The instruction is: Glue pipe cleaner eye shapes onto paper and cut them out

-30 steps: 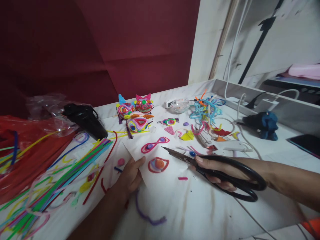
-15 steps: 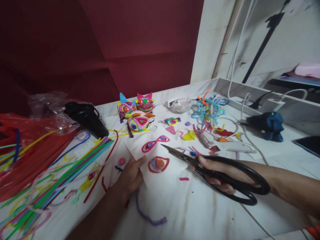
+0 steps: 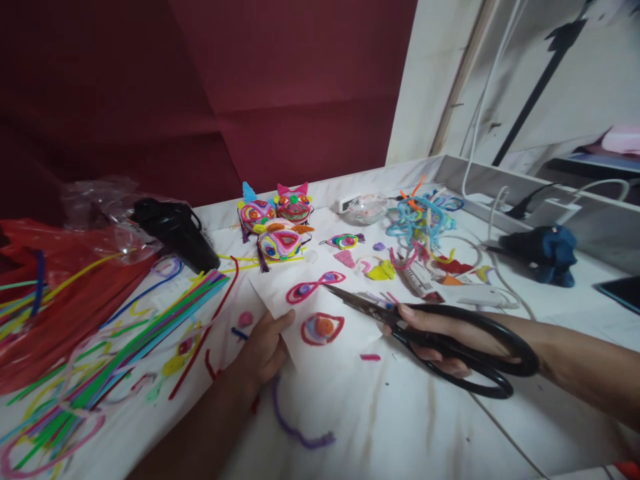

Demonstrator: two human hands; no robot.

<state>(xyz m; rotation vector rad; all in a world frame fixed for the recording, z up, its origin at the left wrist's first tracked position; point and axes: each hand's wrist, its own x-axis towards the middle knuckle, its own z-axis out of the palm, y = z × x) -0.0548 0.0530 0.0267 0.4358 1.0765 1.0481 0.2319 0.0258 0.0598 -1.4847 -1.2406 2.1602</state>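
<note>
My left hand [image 3: 269, 340] pinches the left edge of a white sheet of paper [image 3: 295, 347], thumb on top. Stuck or lying on the sheet are a red eye-shaped piece [image 3: 323, 329] with an orange centre and a pink figure-eight piece [image 3: 316, 287] with purple dots. In my right hand [image 3: 435, 340] is a large pair of black-handled scissors [image 3: 360, 305], held by the handles. Its blades look closed or nearly so, and point left over the paper, the tip close to the pink piece. A small pink strip [image 3: 371, 357] and a purple pipe cleaner [image 3: 300, 437] lie nearby.
Several decorated animal heads [image 3: 283, 240] stand at the back. Bundled pipe cleaners [image 3: 135, 353] spread on the left beside a red bag [image 3: 75, 293] and a black bottle [image 3: 175, 233]. Tangled blue pipe cleaners [image 3: 417, 220], a glue gun [image 3: 475, 293] and cables are at the right.
The view has shifted slightly, moving the background a little to the right. Both hands keep their holds on the paper and scissors, with hardly any visible movement.
</note>
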